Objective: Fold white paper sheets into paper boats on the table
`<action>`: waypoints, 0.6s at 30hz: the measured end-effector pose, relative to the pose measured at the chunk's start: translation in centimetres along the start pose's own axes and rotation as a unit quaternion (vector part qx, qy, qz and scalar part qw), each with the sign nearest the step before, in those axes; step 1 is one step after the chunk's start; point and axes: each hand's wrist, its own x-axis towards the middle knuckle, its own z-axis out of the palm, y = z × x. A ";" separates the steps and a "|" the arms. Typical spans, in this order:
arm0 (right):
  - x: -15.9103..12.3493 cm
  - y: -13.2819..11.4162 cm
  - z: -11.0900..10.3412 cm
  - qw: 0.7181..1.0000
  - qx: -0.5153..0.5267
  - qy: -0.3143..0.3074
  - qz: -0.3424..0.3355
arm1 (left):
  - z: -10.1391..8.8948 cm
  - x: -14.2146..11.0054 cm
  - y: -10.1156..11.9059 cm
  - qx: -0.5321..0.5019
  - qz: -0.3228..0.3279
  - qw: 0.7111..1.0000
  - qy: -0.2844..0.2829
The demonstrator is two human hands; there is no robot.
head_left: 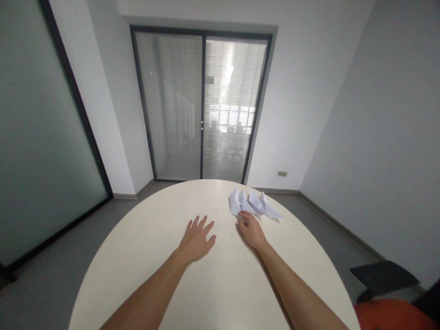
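Note:
Several folded white paper shapes (253, 204) lie in a cluster on the far right part of a round cream table (144, 243). My right hand (251, 230) reaches to the near edge of that cluster and its fingertips touch the paper; whether it grips a piece I cannot tell. My left hand (197, 239) rests flat on the table top with fingers spread, holding nothing, a short way left of the right hand.
A glass door with blinds (201, 105) stands straight ahead past the table. A frosted glass wall (37, 137) runs along the left. At the lower right are a dark chair part (381, 276) and an orange-red surface (388, 315).

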 end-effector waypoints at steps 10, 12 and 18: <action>-1.9 -4.7 -0.6 0.987 0.024 -0.077 -0.141 | 0.4 1.0 -0.4 -0.212 -0.092 0.968 0.093; -2.3 -5.6 -0.7 0.980 0.043 -0.106 -0.165 | 0.8 1.6 -0.6 -0.294 -0.132 0.941 0.106; -2.6 -6.3 -0.9 0.974 0.093 -0.127 -0.162 | 1.3 3.0 -1.5 -0.431 -0.140 0.874 0.177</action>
